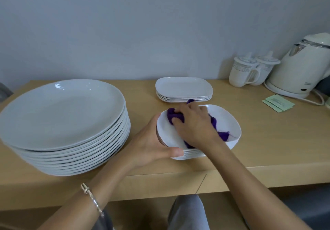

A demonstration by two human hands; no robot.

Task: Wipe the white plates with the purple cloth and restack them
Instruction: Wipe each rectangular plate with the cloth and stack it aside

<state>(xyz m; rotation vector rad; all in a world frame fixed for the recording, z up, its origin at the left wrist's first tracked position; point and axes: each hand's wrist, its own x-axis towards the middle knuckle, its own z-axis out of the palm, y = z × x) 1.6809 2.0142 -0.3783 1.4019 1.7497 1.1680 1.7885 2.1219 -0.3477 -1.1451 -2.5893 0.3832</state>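
**Item in hand:** white rounded-square ceramic plate point(226, 121), centre near, held slightly tilted over a short stack of like plates point(189, 155).
**Left hand** point(151, 140): curled round the plate's left rim, thumb on the near edge.
**Right hand** point(194, 124): clenched on a crumpled purple cloth point(175, 116), pressing it into the plate's well.
**Far:** low stack of white rounded-rectangular plates point(184, 87), standing apart.
**Left:** tall stack of large round white plates point(62, 113).
**Support:** light wooden table point(267, 140).
**Status:** wiping appears midway. Which stack is finished cannot be told, and the round plates probably remain.
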